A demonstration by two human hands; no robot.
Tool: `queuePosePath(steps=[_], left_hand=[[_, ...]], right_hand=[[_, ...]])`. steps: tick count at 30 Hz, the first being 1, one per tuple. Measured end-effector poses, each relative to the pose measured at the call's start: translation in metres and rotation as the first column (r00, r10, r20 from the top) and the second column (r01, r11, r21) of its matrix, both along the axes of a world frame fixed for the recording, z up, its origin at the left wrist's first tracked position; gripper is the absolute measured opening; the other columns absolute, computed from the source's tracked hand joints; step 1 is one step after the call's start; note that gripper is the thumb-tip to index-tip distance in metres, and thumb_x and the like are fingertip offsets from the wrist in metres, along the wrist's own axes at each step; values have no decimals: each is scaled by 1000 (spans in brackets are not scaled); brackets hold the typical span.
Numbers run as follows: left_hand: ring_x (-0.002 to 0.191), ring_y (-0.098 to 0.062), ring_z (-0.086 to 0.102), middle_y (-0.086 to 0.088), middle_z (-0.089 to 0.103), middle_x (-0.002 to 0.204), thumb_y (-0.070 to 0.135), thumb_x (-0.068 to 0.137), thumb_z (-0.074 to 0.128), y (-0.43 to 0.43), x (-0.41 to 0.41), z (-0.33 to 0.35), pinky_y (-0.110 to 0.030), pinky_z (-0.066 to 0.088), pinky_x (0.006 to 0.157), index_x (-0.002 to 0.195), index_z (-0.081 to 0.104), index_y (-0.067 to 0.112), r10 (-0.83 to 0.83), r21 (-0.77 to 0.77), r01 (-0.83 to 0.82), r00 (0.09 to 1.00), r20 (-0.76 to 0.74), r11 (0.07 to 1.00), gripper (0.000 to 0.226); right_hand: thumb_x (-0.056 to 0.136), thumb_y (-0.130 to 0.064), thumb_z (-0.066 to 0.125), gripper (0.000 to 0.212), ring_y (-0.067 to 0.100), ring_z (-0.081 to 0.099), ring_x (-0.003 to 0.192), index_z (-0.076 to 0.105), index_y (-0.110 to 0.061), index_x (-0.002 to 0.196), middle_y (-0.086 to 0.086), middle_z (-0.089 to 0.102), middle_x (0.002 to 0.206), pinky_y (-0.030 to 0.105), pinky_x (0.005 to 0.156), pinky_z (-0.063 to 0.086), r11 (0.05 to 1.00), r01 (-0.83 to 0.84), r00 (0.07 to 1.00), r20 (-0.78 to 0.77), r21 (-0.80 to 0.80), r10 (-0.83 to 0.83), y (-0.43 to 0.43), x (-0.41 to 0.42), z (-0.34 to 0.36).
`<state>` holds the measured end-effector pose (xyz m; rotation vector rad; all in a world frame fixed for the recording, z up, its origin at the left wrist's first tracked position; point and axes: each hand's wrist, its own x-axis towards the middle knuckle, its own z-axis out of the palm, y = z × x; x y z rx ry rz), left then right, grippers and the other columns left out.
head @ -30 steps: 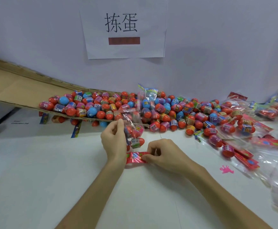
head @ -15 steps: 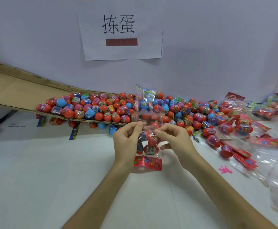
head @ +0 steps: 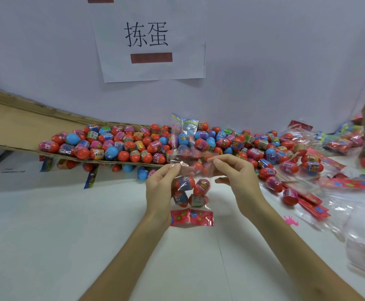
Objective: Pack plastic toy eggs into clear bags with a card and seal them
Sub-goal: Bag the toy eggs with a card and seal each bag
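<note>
A clear bag (head: 190, 168) hangs upright over the white table (head: 46, 235), with several red toy eggs (head: 191, 191) gathered in its lower half. My left hand (head: 159, 187) pinches the bag's top left edge and my right hand (head: 235, 174) pinches its top right edge. A red card with flowers (head: 191, 218) lies flat on the table just below the bag, between my wrists.
A big heap of red and blue eggs (head: 133, 144) spreads along a cardboard sheet (head: 9, 131) and the wall behind. Packed bags (head: 340, 137), more red cards (head: 312, 203) and empty clear bags (head: 364, 235) lie at the right. A pink scrap (head: 291, 220) sits nearby.
My right hand left the red card on the table and rose to the bag's top. The bag was lifted upright between both hands, with the eggs sunk to its bottom.
</note>
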<state>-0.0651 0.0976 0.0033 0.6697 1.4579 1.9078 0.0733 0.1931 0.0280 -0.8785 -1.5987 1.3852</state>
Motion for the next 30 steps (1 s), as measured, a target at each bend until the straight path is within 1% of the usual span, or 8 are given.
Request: queuePosePath(steps=[2,6,9,12,16,22,28,30], left_hand=[[100,-23,76,-7,80,100,15,100,61,1,-2,-1,-41,58,88,94,81,19,27,6,-27,1000,1,1000,22],[90,-15,77,-1,80,94,8,99,59,1,-3,-2,-23,57,69,93,79,23,41,4,-41,998,-56,999,26],[90,-10,76,4,80,92,17,102,61,2,0,-3,-27,58,76,89,79,28,67,-8,-67,995,-70,998,24],[90,-8,77,6,81,92,24,104,60,2,2,-4,-32,60,85,100,77,25,69,-18,-70,995,-78,997,18],[90,-12,78,2,81,93,21,104,60,2,0,-4,-22,60,77,102,77,23,79,4,-79,995,-57,997,17],[102,-26,76,-8,80,102,19,102,62,2,0,-1,-50,55,102,100,79,16,96,-11,-96,986,134,995,17],[97,-27,77,-12,80,103,16,104,57,2,-1,3,-46,58,96,106,75,10,24,15,-28,977,213,999,19],[100,-29,76,-12,79,104,18,103,59,1,-1,3,-40,61,88,105,76,11,35,10,-38,983,182,999,19]], right_hand=[[101,-10,60,20,13,72,77,76,-19,93,-5,76,84,25,67,56,999,10,999,35,36,-12,0,-1,-2],[102,-8,58,26,14,73,76,75,-26,93,-5,76,81,21,64,57,993,3,998,57,116,-10,-1,-1,-4],[101,-5,59,29,14,73,74,74,-29,94,-5,76,79,20,65,58,987,-1,998,65,158,-9,0,-2,-5],[101,-3,59,30,16,74,72,71,-31,99,-3,76,77,22,65,59,986,-10,998,68,169,-1,-1,-3,-6],[100,-2,59,27,17,75,72,66,-27,106,-1,77,78,22,64,59,991,-15,998,56,132,7,-2,-4,-6],[100,-4,61,24,15,74,71,66,-23,113,1,75,75,21,64,57,999,-51,999,-3,18,51,-4,-3,-2],[97,-10,66,23,10,69,67,69,-19,119,-3,72,71,20,64,55,975,-123,988,-113,-186,103,0,-2,-5],[97,-11,67,23,9,70,67,68,-20,118,-4,73,70,20,64,56,978,-91,995,-67,-187,80,1,-3,-7]])
